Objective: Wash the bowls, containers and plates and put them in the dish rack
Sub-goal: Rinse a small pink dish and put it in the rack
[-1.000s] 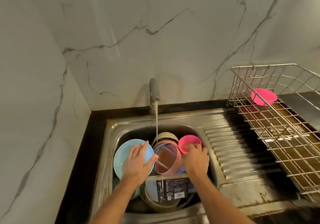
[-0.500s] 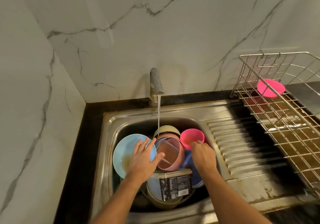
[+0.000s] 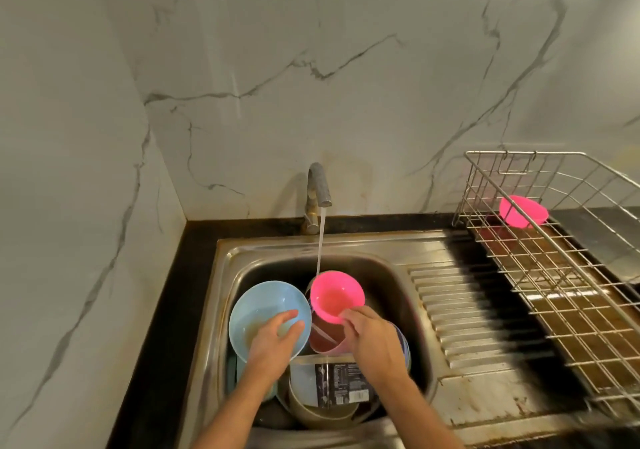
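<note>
- Head view: my right hand [image 3: 372,339] pinches the near rim of a small pink bowl [image 3: 336,297] and holds it up over the sink [image 3: 408,310], right under the tap [image 3: 318,190].
- The pink bowl is tilted, its mouth turned up and toward me; it is round, so I see no long axis. The water stream [image 3: 320,244] meets its far rim on the left.
- It is bright pink plastic with a smooth, glossy inside and a slightly darker flat bottom.
- My left hand [image 3: 273,341] lies over the near edge of a light blue plate [image 3: 258,306], fingers loosely bent with the tips resting inside it. I cannot tell whether the thumb grips under the rim.
- The blue plate leans at the left of the basin, its face turned up and to the right, with a brownish film in its lower half.
- Between my hands sits a dull pink divided container [image 3: 325,336], mostly hidden by the pink bowl.
- Close to me a clear tub with a black label [image 3: 334,382] lies on its side, resting in a beige bowl [image 3: 322,414].
- To the right, beyond the ribbed drainboard [image 3: 474,313], stands the wire dish rack [image 3: 554,268]. A second pink bowl [image 3: 523,210] sits at its far end, tipped on its side with the mouth facing left and toward me.
</note>
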